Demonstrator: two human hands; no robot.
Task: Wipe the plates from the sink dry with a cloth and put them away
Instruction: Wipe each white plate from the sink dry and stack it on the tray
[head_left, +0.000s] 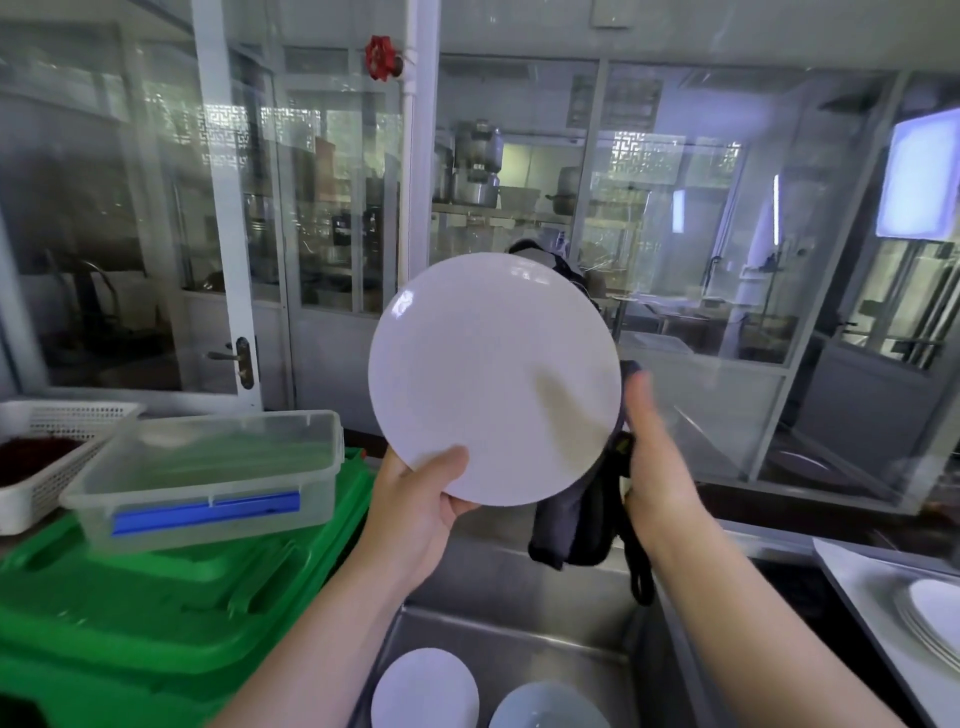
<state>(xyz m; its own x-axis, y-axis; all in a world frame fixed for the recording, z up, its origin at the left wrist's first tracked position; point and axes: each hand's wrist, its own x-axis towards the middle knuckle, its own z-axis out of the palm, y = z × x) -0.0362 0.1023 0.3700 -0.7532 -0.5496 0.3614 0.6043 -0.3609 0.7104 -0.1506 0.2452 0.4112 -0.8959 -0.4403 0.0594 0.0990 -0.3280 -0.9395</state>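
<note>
A round white plate (493, 379) is held upright above the sink, its face toward me. My left hand (421, 499) grips its lower left rim, thumb on the front. My right hand (654, 457) is at the plate's right edge and holds a dark cloth (576, 525) against the back of the plate; the cloth hangs down below the rim. Two more white plates (425, 691) (545, 709) lie in the steel sink (519, 623). A stack of white plates (930, 618) rests on a tray at the lower right.
A clear plastic box with a blue clip (208, 478) sits on green crates (156, 597) at the left, beside a white basket (47, 452). Glass partitions and a door (228, 234) stand behind the sink.
</note>
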